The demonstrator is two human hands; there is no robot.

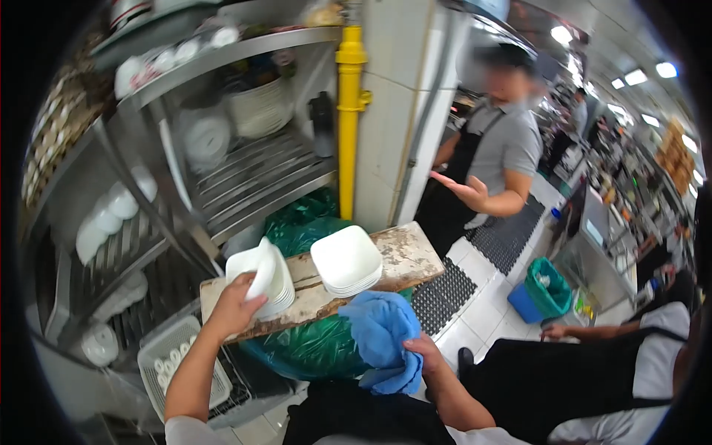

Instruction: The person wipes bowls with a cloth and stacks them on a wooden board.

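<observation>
My left hand (236, 305) grips a white square bowl (263, 271), tilted on its side over the left stack of bowls (280, 291). That stack sits on the worn wooden board (408, 251). To its right, on the same board, stands another stack of white square bowls (347, 259). A crumpled blue cloth (382, 334) hangs from my right hand (426, 352), its fingers closed on the cloth's right side. The cloth is just in front of the board and below the right stack.
Metal racks (259, 200) with dishes rise on the left, beside a yellow pipe (348, 119). Green plastic bags (311, 345) lie under the board. A basket (185, 363) holds small white items. One person (493, 141) stands ahead with a hand out; another (593, 378) is close on my right.
</observation>
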